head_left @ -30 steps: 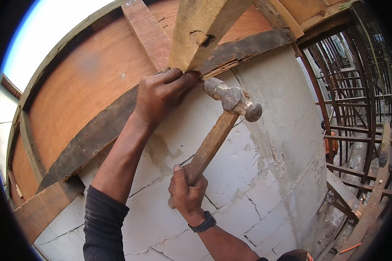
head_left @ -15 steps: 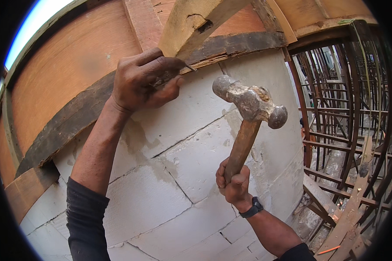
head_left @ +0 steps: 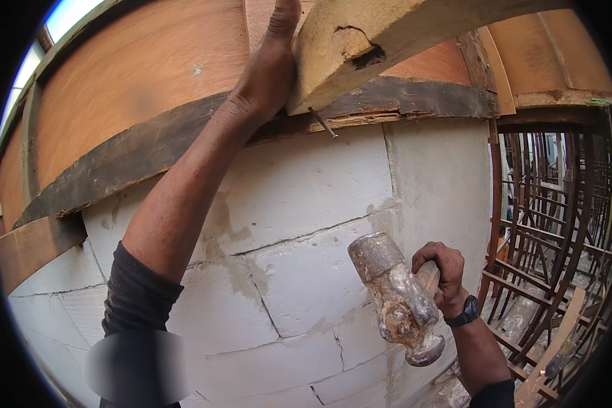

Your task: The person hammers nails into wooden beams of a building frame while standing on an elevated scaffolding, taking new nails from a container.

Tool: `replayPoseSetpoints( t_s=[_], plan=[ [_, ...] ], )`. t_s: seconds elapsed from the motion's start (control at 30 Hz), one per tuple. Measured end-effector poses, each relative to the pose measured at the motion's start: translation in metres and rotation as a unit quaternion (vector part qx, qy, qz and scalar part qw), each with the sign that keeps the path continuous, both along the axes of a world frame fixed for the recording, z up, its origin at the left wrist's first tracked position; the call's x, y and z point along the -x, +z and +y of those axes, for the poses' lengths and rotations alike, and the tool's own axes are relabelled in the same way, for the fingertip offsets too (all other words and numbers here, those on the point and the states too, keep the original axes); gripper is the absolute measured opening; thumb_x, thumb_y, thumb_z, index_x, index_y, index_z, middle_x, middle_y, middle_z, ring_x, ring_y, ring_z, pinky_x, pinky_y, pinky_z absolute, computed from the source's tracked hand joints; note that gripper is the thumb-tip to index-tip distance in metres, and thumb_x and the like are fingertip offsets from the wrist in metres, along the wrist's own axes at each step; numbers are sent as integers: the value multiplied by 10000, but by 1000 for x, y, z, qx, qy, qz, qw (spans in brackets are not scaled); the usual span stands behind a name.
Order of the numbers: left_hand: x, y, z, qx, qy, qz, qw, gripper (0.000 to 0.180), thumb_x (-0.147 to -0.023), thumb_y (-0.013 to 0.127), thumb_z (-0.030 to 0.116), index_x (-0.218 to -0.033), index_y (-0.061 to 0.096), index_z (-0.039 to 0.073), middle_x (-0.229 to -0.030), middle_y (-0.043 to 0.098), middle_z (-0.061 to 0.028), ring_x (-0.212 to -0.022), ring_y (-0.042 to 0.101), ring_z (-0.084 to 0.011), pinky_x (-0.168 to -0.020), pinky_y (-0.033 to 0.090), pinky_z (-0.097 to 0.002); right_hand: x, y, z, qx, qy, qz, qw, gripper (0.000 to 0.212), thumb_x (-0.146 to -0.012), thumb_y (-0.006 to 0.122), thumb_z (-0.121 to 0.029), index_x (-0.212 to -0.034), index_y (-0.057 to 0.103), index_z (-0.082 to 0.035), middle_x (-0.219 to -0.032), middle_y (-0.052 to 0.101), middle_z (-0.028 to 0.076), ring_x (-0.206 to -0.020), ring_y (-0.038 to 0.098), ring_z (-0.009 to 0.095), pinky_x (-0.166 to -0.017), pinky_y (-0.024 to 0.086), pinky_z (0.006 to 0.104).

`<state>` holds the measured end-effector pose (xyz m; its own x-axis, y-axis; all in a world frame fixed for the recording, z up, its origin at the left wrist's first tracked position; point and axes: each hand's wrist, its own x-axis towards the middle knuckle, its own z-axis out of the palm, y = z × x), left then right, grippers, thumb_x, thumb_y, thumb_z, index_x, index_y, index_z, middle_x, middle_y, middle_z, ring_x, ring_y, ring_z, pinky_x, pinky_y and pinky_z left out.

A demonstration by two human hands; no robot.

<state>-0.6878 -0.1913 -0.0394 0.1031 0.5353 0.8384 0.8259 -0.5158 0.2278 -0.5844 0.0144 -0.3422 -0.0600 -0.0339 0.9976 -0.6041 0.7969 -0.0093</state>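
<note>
My left hand (head_left: pixel 268 71) is raised against the left side of a thick timber beam (head_left: pixel 326 64), holding it. One digit points straight up along the wood; the other fingers are hidden. From the beam's lower end a nail (head_left: pixel 324 126) sticks out, slanting down, free of any fingers. My right hand (head_left: pixel 442 272) is wrapped round the wooden handle of a ball-peen hammer (head_left: pixel 398 299), lower right of the nail. The worn metal hammer head is turned toward me, in front of the block wall and apart from the nail.
A pale block wall (head_left: pixel 319 272) with open joints fills the middle. Along its top runs a dark, split board (head_left: pixel 136 153), below plywood panels (head_left: pixel 149 75). At the right stand several rusty metal frames (head_left: pixel 544 224), with a loose plank (head_left: pixel 557 340) below them.
My left hand has let go of the nail, which now stays in the beam, and moved up onto the beam's side. The hammer has swung down and to the right.
</note>
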Motion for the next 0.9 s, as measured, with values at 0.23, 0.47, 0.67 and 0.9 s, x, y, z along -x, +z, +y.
replayPoseSetpoints(
  t_s=[0.23,0.47,0.67,0.9],
  plan=[
    [20,1,8,-45,49,77,995,1039,-879,177,836,-1435,396,-15,-1248,561,-200,-1123,590,-235,-891,536,-335,-8,71,44,-115,-92,17,989,775,-659,650,-832,-709,521,-69,-607,486,47,-496,530,206,-456,403,324],
    [22,5,12,-39,34,74,996,1025,-888,200,825,-1445,385,-15,-1273,548,-212,-1162,582,-246,-920,529,-337,5,109,67,-147,-112,17,983,771,-697,626,-823,-710,512,-61,-606,497,54,-494,546,236,-464,426,331],
    [20,0,22,-160,63,101,980,994,-899,123,821,-814,657,-14,-661,598,-134,-725,608,-207,-701,476,-363,13,116,63,-226,-39,140,963,754,-715,616,-811,-671,499,-68,-591,493,51,-491,547,226,-456,413,338],
    [8,-5,14,-165,85,91,978,976,-891,141,832,-647,592,2,-577,529,-129,-648,553,-198,-627,439,-396,3,118,53,-202,-65,123,969,362,-874,654,-330,-669,516,-65,-541,465,26,-462,502,181,-457,385,310]
  ],
)
